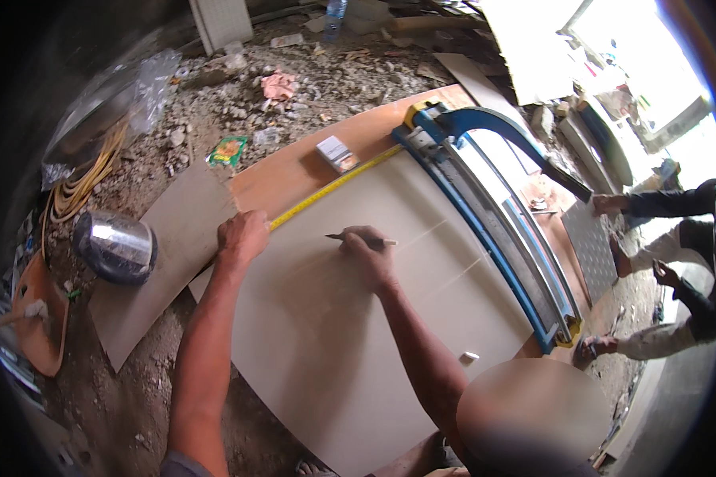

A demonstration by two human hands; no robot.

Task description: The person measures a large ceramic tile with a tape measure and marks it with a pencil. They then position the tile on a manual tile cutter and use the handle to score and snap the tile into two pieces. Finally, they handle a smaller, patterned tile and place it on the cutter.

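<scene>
My left hand (243,234) grips the near end of a yellow tape measure (330,187), which stretches across a large pale tile (322,334) toward the top of a blue manual tile cutter (481,238). Over the tile's upper middle, my right hand (366,254) holds a dark-tipped pen (334,236); whether the tip touches the surface I cannot tell. A small white box (338,154) lies on the orange board (274,179) beyond the tape, and a small white piece (470,357) lies on the tile near my right forearm.
A co-worker (676,270) at right has a hand (608,204) on the cutter's long handle. Left are a flat panel (135,318), a dark visored helmet (115,246) and coiled hose (79,191). Rubble (215,107) lies behind. A blurred head (533,409) fills the lower right.
</scene>
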